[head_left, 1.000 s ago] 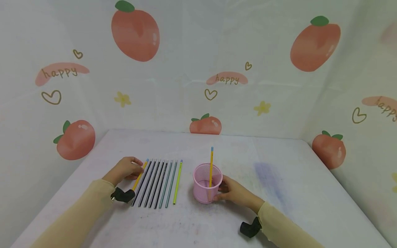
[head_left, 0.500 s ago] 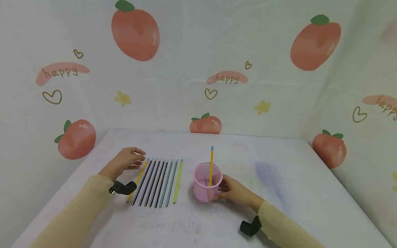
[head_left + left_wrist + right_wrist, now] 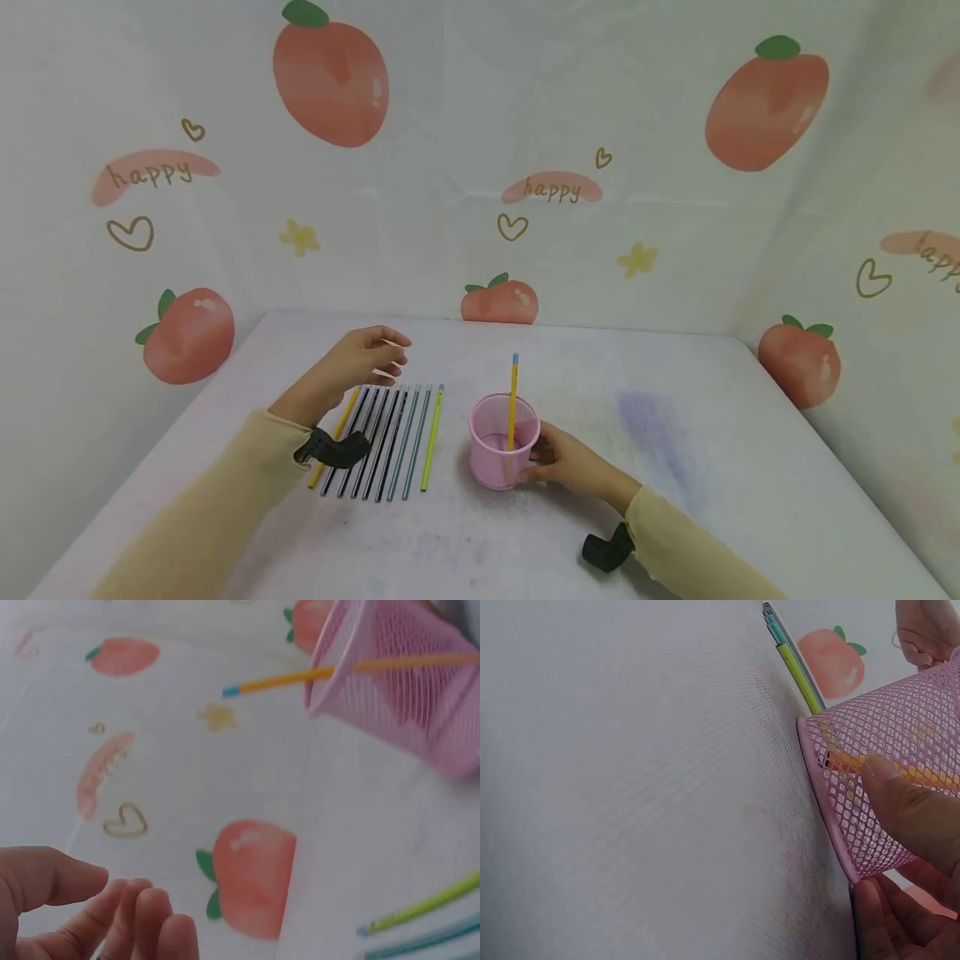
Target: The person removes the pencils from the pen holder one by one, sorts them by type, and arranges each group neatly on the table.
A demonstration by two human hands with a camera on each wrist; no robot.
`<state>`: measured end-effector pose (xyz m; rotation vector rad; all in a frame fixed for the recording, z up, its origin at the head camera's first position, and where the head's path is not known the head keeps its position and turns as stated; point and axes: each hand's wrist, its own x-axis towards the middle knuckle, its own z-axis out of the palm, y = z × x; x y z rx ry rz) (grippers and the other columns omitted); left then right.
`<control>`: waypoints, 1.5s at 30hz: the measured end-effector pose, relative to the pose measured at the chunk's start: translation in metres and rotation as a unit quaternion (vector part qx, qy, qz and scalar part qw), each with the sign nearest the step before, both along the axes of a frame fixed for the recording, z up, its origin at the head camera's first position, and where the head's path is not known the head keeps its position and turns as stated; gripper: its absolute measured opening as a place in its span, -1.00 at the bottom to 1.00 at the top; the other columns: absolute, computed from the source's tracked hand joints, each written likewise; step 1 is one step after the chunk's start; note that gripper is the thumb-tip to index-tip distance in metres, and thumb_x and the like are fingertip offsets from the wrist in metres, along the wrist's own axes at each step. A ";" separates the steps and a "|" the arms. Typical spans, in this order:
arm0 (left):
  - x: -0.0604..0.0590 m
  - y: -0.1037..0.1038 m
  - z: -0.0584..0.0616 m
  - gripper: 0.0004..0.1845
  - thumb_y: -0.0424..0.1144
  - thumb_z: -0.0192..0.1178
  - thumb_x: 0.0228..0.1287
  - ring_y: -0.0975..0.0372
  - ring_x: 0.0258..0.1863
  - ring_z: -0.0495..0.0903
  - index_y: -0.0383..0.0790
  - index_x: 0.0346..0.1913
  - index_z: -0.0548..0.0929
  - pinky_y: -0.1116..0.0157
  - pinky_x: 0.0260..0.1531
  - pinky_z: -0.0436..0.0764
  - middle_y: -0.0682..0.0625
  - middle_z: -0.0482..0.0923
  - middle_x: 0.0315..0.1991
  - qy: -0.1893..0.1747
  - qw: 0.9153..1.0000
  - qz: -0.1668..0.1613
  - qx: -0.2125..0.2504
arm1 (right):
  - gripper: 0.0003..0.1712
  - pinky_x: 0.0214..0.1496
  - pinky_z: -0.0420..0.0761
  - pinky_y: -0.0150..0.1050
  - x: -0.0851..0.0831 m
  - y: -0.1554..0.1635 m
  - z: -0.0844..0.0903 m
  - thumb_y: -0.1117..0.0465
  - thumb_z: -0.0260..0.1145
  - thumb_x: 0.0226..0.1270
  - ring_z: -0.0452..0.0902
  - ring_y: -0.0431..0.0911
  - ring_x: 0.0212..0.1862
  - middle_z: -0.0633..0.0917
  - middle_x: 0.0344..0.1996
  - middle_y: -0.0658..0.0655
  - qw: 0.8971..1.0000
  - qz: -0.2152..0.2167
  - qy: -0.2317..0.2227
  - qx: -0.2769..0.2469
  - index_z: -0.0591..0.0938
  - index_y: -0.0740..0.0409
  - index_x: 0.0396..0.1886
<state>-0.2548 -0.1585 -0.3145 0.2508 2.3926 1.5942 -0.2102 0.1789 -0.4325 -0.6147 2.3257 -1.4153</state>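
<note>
A pink mesh pen holder (image 3: 495, 467) stands upright on the table, with one yellow pencil (image 3: 513, 400) leaning inside it. My right hand (image 3: 577, 471) grips the holder low on its right side; in the right wrist view the thumb (image 3: 911, 817) lies against the mesh. Raised over the far ends of the laid-out pencils is my left hand (image 3: 356, 367), its fingers loosely bent and holding nothing. Below it, side by side, lie a yellow pencil (image 3: 318, 475), several black pencils (image 3: 378, 467), teal pencils (image 3: 412, 454) and a lime-green pencil (image 3: 431, 446).
The white table (image 3: 480, 550) bears a bluish smudge (image 3: 656, 442) on the right. White walls printed with fruit, hearts and the word happy (image 3: 552, 188) rise behind and at both sides. A black wrist device (image 3: 341, 450) partly covers the leftmost pencils.
My left hand has let go of the leftmost yellow pencil, now lying beside the row, and has risen and moved right and away. My right hand and the pen holder stay put.
</note>
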 end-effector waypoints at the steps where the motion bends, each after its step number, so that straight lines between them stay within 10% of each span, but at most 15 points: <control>1: 0.001 0.006 0.000 -0.67 -0.25 0.01 0.46 0.20 -0.27 0.57 -0.34 0.17 0.43 0.24 -0.13 0.66 -0.05 0.54 -0.19 0.005 1.000 -0.007 0.009 | -0.12 0.25 0.51 0.01 0.000 0.000 0.000 0.21 0.48 0.13 0.45 0.21 0.25 0.44 0.27 0.34 1.000 -0.001 0.000 0.001 0.25 0.39 0.37; 22: 0.010 0.090 -0.027 -0.75 -0.32 0.20 0.31 0.20 -0.17 0.60 -0.25 0.02 0.56 0.17 -0.01 0.61 -0.16 0.61 -0.10 0.099 0.993 -0.036 0.054 | -0.13 0.25 0.51 -0.03 -0.001 -0.001 -0.002 0.21 0.48 0.14 0.46 0.20 0.24 0.46 0.25 0.34 1.000 -0.002 0.001 -0.006 0.25 0.41 0.35; 45: 0.000 0.123 -0.044 -0.75 -0.27 0.25 0.27 0.22 -0.16 0.56 -0.24 -0.01 0.63 0.10 0.00 0.61 -0.04 0.64 -0.15 0.018 0.998 -0.058 0.029 | -0.10 0.25 0.51 -0.01 -0.001 0.001 -0.003 0.19 0.47 0.15 0.45 0.21 0.25 0.46 0.25 0.35 1.000 0.006 0.007 -0.005 0.22 0.42 0.37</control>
